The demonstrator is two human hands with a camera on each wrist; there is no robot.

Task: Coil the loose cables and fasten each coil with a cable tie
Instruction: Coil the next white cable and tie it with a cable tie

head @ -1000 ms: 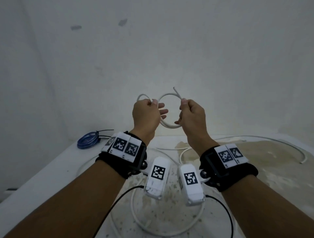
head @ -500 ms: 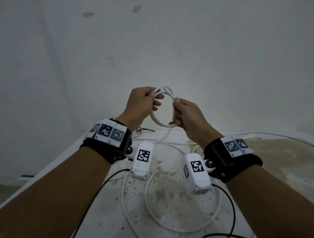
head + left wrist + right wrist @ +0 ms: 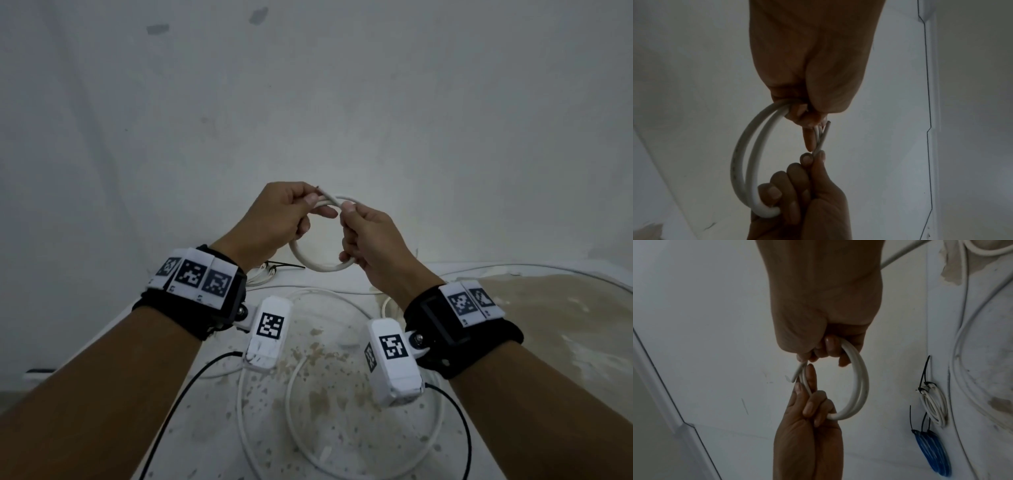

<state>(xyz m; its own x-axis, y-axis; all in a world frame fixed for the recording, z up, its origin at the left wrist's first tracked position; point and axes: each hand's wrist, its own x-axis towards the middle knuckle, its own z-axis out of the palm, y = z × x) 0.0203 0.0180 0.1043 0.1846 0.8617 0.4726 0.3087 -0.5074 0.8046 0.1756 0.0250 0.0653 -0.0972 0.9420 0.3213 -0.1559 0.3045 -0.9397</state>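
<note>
Stained white desk (image 3: 342,394) below — both hands, left (image 3: 274,219) and right (image 3: 373,246), grip a smooth, round white cable coil (image 3: 318,267), two loops thick.

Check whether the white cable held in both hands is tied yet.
Not tied: the white cable shows two bare loops, no tie around them, free end sticking out.
</note>
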